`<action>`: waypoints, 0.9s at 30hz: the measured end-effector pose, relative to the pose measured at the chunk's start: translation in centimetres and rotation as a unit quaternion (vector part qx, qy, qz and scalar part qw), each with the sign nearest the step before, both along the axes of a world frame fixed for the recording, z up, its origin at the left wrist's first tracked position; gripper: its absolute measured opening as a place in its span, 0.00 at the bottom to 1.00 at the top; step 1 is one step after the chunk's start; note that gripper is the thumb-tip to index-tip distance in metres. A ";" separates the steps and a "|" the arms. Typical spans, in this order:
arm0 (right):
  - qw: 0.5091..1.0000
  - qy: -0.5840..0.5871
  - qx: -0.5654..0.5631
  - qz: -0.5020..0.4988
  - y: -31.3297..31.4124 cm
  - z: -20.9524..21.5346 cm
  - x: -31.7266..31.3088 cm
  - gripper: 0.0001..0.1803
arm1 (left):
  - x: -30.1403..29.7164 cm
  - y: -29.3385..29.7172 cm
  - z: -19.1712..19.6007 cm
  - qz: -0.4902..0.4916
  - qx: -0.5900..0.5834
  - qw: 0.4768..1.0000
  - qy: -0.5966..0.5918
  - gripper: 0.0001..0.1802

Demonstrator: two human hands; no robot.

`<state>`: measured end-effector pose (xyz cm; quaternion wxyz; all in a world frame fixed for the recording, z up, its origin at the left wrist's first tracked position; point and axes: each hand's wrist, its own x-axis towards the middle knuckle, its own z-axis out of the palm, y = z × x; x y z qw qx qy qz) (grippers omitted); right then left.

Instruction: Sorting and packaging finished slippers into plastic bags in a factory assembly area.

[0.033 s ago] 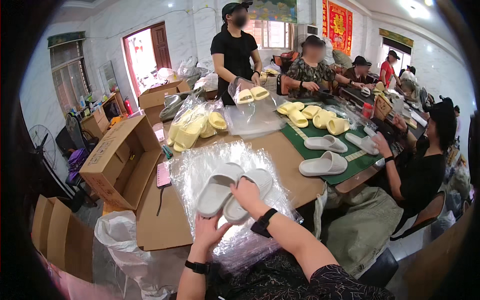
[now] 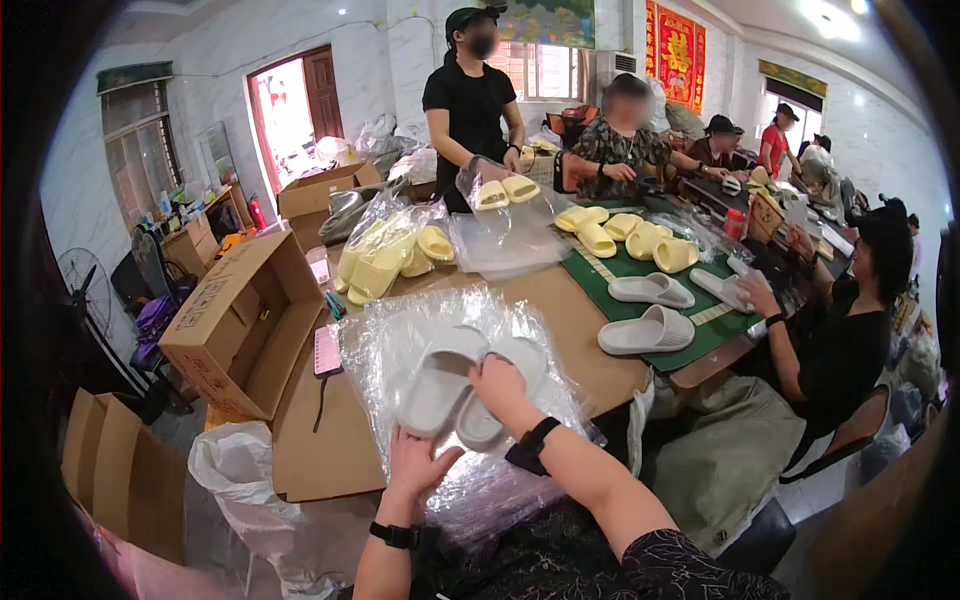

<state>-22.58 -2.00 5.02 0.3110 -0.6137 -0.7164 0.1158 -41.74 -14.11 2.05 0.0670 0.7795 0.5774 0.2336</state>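
A pair of light grey slide slippers lies over a stack of clear plastic bags (image 2: 390,345) in front of me. My right hand (image 2: 502,392) grips the inner edge of the right slipper (image 2: 525,358), fingers curled over it. At the heel of the left slipper (image 2: 440,375) is my left hand (image 2: 418,462), its fingertips against the heel and its thumb spread away. Whether the slippers are on top of the uppermost bag or partly inside it, I cannot tell.
Left of the bags stand an open cardboard box (image 2: 240,320) and a pink card (image 2: 327,350). Bagged yellow slippers (image 2: 385,255) lie beyond. On the right, a green mat (image 2: 690,335) carries loose yellow and grey slippers. Co-workers are around the table; one holds a bag with yellow slippers (image 2: 507,190).
Both hands and the grey slippers have shifted slightly to the right. The hand of the co-worker at the right has moved a little.
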 end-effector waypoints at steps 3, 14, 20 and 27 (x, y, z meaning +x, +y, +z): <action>0.998 0.031 0.061 -0.014 1.1 0.0 4.1 0.20 | 0.6 0.2 -0.7 0.017 0.047 0.999 0.003 0.41; 0.963 -0.060 -0.030 0.260 -3.0 1.3 1.5 0.26 | -1.5 -0.3 -0.3 0.025 0.006 1.000 0.001 0.37; 0.974 -0.031 0.024 0.223 -0.1 -1.9 5.5 0.15 | 1.0 1.6 -2.5 -0.021 0.027 0.998 -0.047 0.38; 0.969 -0.039 0.107 0.218 -0.5 -3.5 4.4 0.11 | 0.2 0.1 -2.7 0.006 0.029 0.999 -0.031 0.45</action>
